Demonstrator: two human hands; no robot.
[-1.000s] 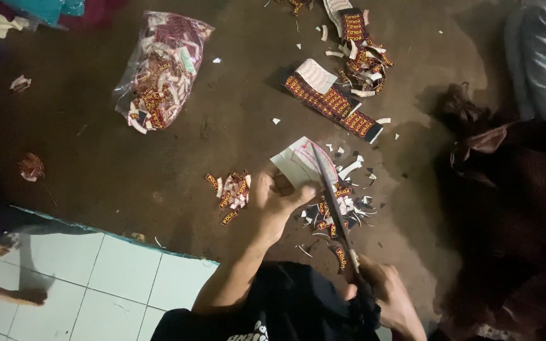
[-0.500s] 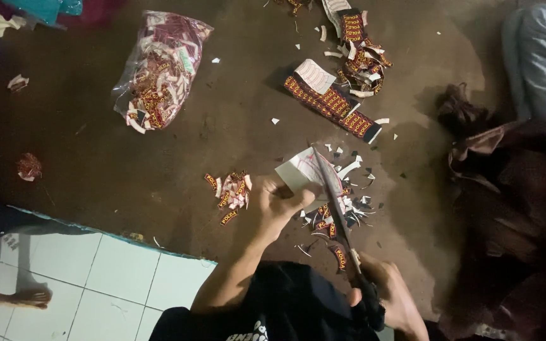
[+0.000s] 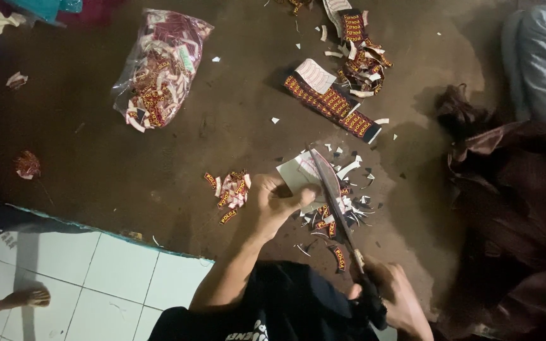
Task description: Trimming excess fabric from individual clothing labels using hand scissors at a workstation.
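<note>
My left hand [image 3: 274,201] grips a whitish sheet of woven labels [image 3: 298,173] over a dark floor. My right hand [image 3: 394,298] holds a long pair of scissors [image 3: 337,211] by the handles near the bottom edge. The blades reach up and cross the sheet at its right side. Below the sheet lies a heap of cut label scraps [image 3: 333,211], white and dark red. A small pile of cut red labels [image 3: 230,191] sits just left of my left hand.
A clear plastic bag of labels [image 3: 156,69] lies at the upper left. A strip of joined labels [image 3: 333,104] and a loose pile [image 3: 361,60] lie at the top centre. Dark brown cloth [image 3: 513,208] fills the right side. White tiles [image 3: 83,284] and someone's foot [image 3: 26,295] are at the lower left.
The view has shifted slightly. My left hand and the sheet sit a little lower and closer to the scissors; the blades remain across the sheet.
</note>
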